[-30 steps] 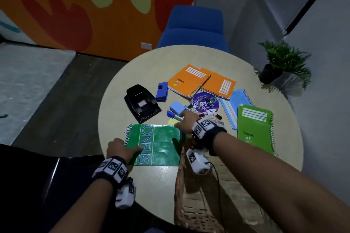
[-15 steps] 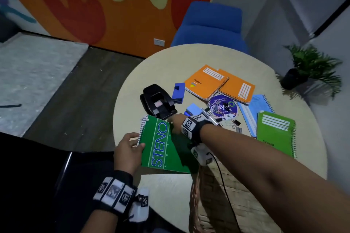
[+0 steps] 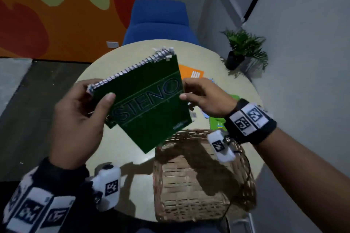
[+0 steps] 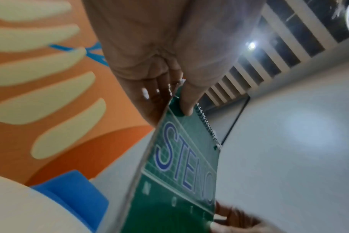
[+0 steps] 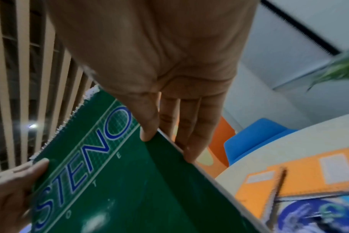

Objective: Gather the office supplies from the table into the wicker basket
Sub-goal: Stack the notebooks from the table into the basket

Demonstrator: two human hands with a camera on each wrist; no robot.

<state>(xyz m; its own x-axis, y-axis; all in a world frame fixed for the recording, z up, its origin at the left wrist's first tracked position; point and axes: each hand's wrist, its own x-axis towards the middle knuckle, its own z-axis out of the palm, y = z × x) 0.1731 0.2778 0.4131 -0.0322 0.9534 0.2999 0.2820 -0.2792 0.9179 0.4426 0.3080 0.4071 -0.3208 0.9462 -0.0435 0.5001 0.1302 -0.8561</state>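
Green notebook [image 3: 149, 100] pinched at opposite edges by both hands, left hand [image 3: 79, 119] near the spiral, right hand [image 3: 206, 98] at the far side. It hangs tilted above the wicker basket [image 3: 191, 185] on the counter [image 3: 123, 149], seemingly steadied for lowering inside; orange notebooks [image 5: 301, 175] wait beyond.

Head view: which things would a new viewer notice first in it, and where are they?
First comes the green STENO notebook, held tilted in the air at the centre, with the left hand pinching its spiral corner and the right hand pinching its opposite edge. Just below it, the wicker basket stands on the round table. Behind are a blue chair and an orange mural wall.
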